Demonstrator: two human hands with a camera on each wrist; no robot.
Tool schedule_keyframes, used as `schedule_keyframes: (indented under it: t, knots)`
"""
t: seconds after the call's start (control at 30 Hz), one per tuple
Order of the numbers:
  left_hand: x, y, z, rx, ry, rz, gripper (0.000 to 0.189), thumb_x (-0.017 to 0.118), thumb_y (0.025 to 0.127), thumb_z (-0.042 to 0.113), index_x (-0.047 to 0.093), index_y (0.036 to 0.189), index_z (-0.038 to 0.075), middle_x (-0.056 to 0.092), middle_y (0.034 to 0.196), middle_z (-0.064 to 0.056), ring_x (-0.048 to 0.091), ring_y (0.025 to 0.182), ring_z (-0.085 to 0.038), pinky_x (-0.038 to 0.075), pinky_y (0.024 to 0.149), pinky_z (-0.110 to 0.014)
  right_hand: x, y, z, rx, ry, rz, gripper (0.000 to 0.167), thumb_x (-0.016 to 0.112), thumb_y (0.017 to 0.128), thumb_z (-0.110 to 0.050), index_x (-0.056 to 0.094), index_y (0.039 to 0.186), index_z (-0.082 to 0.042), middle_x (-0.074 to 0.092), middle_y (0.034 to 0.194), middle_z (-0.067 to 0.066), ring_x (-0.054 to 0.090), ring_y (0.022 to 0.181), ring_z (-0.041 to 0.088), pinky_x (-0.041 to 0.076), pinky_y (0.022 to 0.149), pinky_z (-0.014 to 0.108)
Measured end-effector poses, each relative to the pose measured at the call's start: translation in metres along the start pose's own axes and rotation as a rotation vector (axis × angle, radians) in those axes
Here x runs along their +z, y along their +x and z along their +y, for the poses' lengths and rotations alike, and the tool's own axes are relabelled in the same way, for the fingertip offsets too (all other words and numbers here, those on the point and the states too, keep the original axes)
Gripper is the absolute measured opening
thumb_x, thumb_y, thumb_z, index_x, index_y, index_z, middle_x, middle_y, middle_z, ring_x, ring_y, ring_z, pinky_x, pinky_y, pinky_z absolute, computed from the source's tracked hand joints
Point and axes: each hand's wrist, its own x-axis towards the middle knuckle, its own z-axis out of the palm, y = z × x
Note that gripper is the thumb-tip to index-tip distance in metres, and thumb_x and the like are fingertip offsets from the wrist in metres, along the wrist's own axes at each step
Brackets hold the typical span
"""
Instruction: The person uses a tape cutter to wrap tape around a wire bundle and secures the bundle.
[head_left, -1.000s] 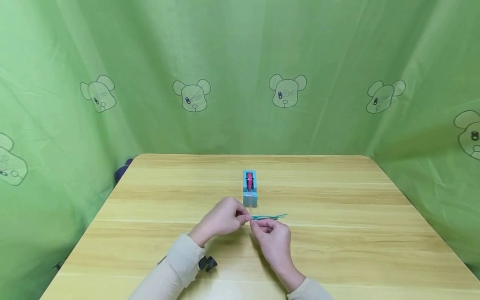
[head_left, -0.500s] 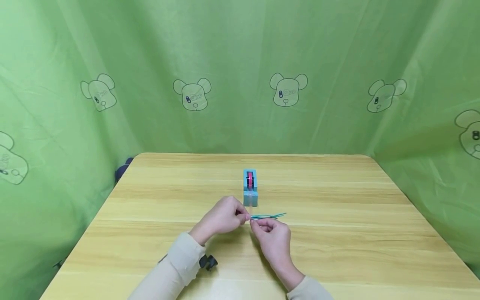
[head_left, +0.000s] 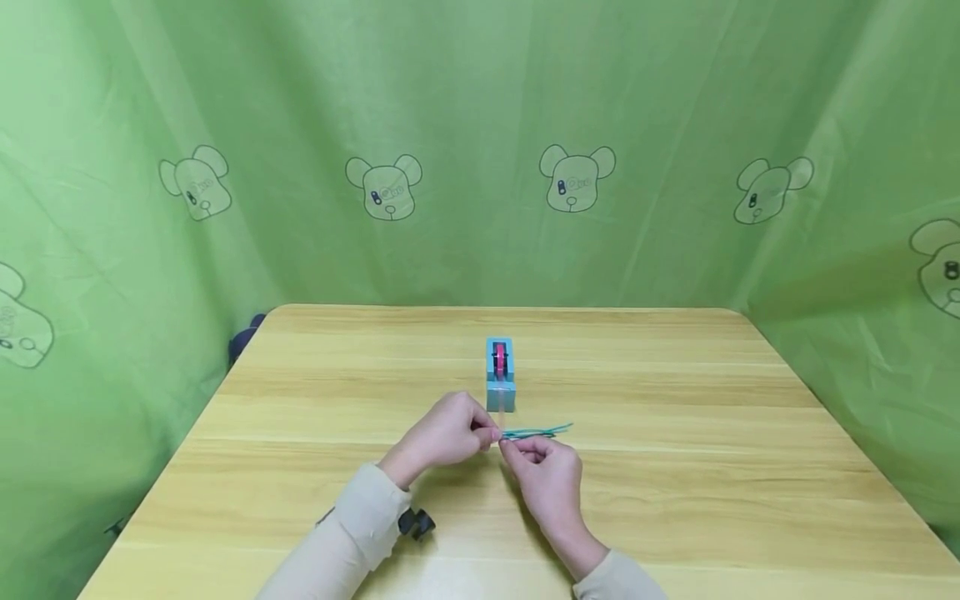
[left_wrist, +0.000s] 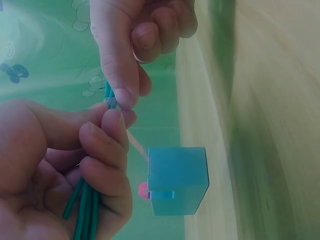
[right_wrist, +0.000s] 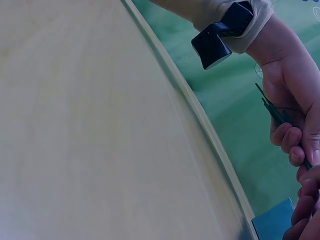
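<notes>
My left hand [head_left: 446, 429] grips a bundle of thin green strands [head_left: 536, 432]. Its fingers curl round them in the left wrist view, where the strands' lower ends [left_wrist: 86, 212] come out under the palm. From the right, my right hand [head_left: 551, 487] meets it fingertip to fingertip, thumb and forefinger pinching at the clear tape [left_wrist: 111, 102] on the bundle. A narrow strip of tape [head_left: 502, 419] runs from the blue tape dispenser [head_left: 500, 396] to the meeting fingertips. Parts of the bundle are hidden behind the fingers.
The dispenser, with a pink tape roll [head_left: 500, 362], stands just beyond the hands on the wooden table [head_left: 675, 467]. A black device [head_left: 416, 525] is strapped at the left wrist. Green curtains [head_left: 480, 250] surround the table's back and sides.
Both hands stay nearly in place, fingertips together at the tape and the green strands. The view has shifted very slightly.
</notes>
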Motion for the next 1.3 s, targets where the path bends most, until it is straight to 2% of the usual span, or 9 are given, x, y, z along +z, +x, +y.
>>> schedule_keyframes:
  t: [0.2,0.47,0.73,1.03,1.17,1.3]
  knots:
    - [0.0,0.001,0.0,-0.017,-0.003,-0.007,0.017,0.066,0.095,0.01,0.078,0.084,0.005,0.069,0.07,-0.01,0.044,0.047,-0.007,0.036,0.047,-0.021,-0.003,-0.002,-0.004,0.015,0.017,-0.021,0.01,0.08,0.083,-0.01,0.075,0.075,-0.007,0.063,0.061,0.001,0.056,0.054,0.012,0.045,0.049,0.021]
    - [0.001,0.001,0.0,-0.008,0.006,-0.012,0.016,0.067,0.094,0.01,0.077,0.081,0.006,0.069,0.071,-0.01,0.049,0.051,-0.008,0.042,0.05,-0.023,-0.01,-0.006,-0.015,0.013,0.052,-0.068,0.006,0.078,0.084,-0.006,0.075,0.078,-0.005,0.065,0.065,0.002,0.058,0.057,0.012,0.047,0.05,0.02]
    - [0.003,0.002,-0.002,-0.005,0.028,-0.016,0.016,0.068,0.093,0.009,0.077,0.079,0.009,0.068,0.069,-0.009,0.048,0.05,-0.008,0.042,0.05,-0.023,-0.015,-0.008,-0.023,-0.004,0.095,-0.097,0.008,0.08,0.083,-0.009,0.074,0.082,-0.005,0.067,0.071,0.003,0.059,0.06,0.014,0.05,0.054,0.022]
    - [0.004,0.002,-0.002,-0.006,0.024,-0.026,0.018,0.068,0.093,0.01,0.077,0.077,0.007,0.065,0.061,-0.005,0.042,0.045,-0.006,0.036,0.045,-0.021,-0.026,-0.002,-0.034,-0.074,0.087,-0.15,0.009,0.078,0.081,0.001,0.073,0.085,-0.005,0.068,0.075,0.003,0.063,0.065,0.018,0.055,0.06,0.025]
    - [0.005,0.003,-0.002,-0.005,0.028,-0.031,0.015,0.069,0.092,0.009,0.078,0.081,0.006,0.067,0.065,-0.007,0.044,0.046,-0.007,0.038,0.046,-0.021,-0.03,0.0,-0.04,-0.091,0.115,-0.165,0.009,0.078,0.081,0.001,0.074,0.087,-0.004,0.068,0.077,0.005,0.064,0.068,0.018,0.056,0.062,0.025]
    - [0.005,0.002,-0.002,-0.009,0.038,-0.04,0.013,0.069,0.092,0.01,0.078,0.083,0.006,0.069,0.068,-0.007,0.047,0.048,-0.007,0.04,0.047,-0.022,-0.032,0.003,-0.043,-0.07,0.143,-0.175,0.011,0.078,0.08,0.003,0.073,0.089,-0.002,0.069,0.08,0.007,0.066,0.071,0.02,0.057,0.065,0.027]
